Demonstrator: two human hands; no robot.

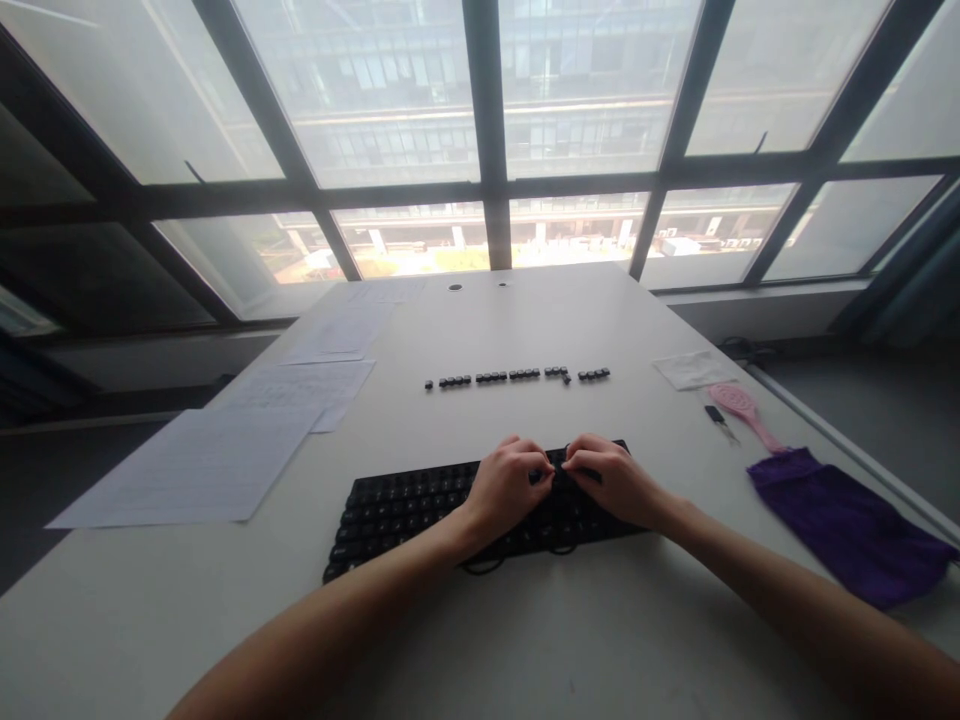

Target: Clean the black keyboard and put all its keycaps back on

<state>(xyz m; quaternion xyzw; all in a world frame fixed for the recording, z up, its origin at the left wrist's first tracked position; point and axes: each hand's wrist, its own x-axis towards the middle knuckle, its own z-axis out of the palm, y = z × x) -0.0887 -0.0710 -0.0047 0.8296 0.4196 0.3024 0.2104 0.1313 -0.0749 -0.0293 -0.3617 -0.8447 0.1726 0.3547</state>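
A black keyboard (405, 505) lies slightly angled on the white table, some of it covered by my hands and forearms. Over its upper right part, my left hand (514, 475) is closed in a pinch. Close beside it, my right hand (607, 475) also has thumb and finger pressed together. The two sets of fingertips almost meet just above the keys; whatever is between them is too small or hidden to make out. Beyond the keyboard, loose black keycaps (491, 377) stand in a row of small groups, with one keycap (566, 379) out of line.
Printed paper sheets (187, 465) cover the table's left side. To the right lie a white packet (694, 370), a pink hairbrush (739, 402), a small black-handled tool with wire prongs (716, 416) and a purple cloth bag (844, 520). Windows (570, 90) rise behind the table.
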